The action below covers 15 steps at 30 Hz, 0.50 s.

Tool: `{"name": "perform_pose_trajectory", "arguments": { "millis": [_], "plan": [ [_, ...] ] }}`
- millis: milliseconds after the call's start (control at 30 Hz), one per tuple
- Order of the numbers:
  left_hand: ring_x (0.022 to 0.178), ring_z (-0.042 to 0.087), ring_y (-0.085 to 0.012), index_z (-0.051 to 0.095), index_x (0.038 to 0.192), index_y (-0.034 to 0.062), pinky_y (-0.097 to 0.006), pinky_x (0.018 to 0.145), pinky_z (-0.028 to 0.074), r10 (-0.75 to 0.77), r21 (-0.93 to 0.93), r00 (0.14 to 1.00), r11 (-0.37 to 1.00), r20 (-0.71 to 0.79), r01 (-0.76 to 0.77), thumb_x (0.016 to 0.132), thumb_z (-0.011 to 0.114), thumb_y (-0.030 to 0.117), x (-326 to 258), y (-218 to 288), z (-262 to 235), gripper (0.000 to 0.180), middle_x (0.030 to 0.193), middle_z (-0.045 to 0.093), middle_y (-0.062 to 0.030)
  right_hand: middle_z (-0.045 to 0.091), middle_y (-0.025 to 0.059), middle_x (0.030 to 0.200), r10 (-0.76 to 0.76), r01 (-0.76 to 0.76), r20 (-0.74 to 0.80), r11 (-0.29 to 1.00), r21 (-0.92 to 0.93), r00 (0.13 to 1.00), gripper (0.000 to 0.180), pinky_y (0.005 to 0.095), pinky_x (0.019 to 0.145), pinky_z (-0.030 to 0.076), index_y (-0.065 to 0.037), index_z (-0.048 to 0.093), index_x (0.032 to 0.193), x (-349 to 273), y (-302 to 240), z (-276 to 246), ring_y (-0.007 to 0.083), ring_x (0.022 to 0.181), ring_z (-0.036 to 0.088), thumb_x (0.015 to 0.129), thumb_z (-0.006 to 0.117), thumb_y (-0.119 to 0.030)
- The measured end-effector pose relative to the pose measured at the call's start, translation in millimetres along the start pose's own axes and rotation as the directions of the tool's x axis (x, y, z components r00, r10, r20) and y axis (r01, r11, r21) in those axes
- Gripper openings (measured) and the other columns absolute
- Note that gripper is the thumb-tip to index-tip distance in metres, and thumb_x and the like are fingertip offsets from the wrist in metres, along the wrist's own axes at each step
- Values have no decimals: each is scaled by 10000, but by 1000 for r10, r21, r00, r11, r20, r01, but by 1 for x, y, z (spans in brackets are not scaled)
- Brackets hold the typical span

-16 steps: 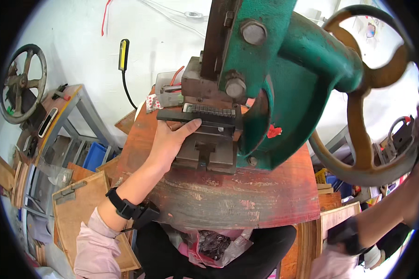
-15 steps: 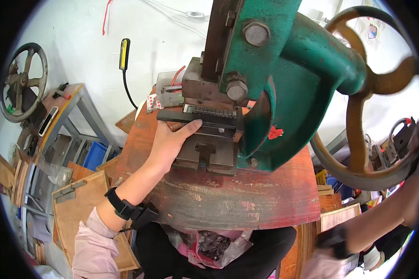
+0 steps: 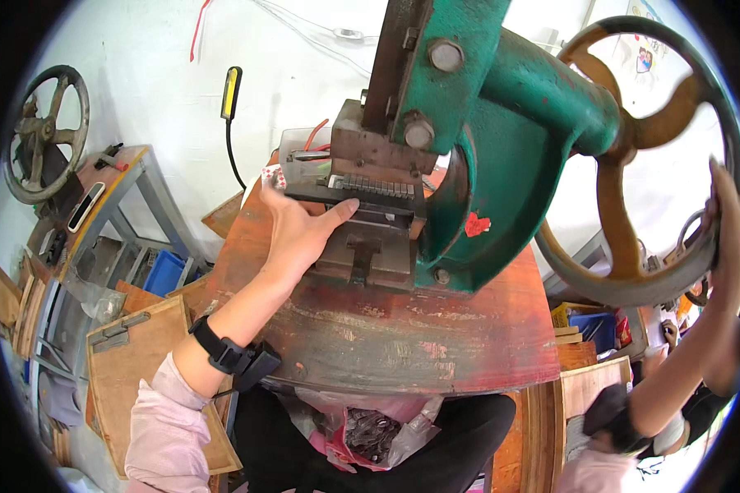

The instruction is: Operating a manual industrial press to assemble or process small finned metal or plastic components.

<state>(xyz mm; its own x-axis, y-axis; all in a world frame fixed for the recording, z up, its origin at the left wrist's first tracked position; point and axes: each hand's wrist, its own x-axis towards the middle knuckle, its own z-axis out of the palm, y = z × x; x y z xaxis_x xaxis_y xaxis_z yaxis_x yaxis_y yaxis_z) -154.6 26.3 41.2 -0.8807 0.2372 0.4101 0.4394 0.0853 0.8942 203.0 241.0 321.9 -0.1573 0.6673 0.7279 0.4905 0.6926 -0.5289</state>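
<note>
Across my lap, a clear plastic bag (image 3: 370, 434) of small dark pieces lies under the near edge of the red-worn wooden desk (image 3: 386, 349). My left hand (image 3: 292, 230) is where it was at the dark metal bar (image 3: 308, 191), thumb against the bar's front and fingers by its left end; how tightly they close on it I cannot tell. The bar sits at the front of the green hand press (image 3: 518, 172), just before a row of small metal blocks (image 3: 378, 187) beneath the ram. What has changed is my right hand (image 3: 725, 214): from low at the edge of view it has risen beside the handwheel (image 3: 611, 214), fingers straight up along the outer rim, unclenched. I take that to mean one hand is steadying the bar while the other minds the wheel. Beyond, a gooseneck lamp (image 3: 231, 92) stands before the white wall (image 3: 156, 74)
</note>
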Motion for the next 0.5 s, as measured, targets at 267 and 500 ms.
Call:
{"name": "perform_pose_trajectory", "arguments": {
  "millis": [267,500],
  "plan": [
    [989,483,-341,548,1070,-3,-438,876,376,446,452,845,714,296,-535,752,743,241,-14,41,-47,446,1011,565,-159,433,-16,603,-334,293,19,795,-531,942,515,194,367,363,-6,505,1008,103,-42,33,53,442,437,859,571,-494],
    [966,532,-324,592,1008,27,-418,832,426,575,220,505,493,643,-842,693,740,131,-85,-4,-100,362,979,577,-122,524,65,638,-359,339,64,791,-509,931,421,283,428,429,42,557,958,112,-60,26,153,501,529,870,604,-368]
  ]
}}
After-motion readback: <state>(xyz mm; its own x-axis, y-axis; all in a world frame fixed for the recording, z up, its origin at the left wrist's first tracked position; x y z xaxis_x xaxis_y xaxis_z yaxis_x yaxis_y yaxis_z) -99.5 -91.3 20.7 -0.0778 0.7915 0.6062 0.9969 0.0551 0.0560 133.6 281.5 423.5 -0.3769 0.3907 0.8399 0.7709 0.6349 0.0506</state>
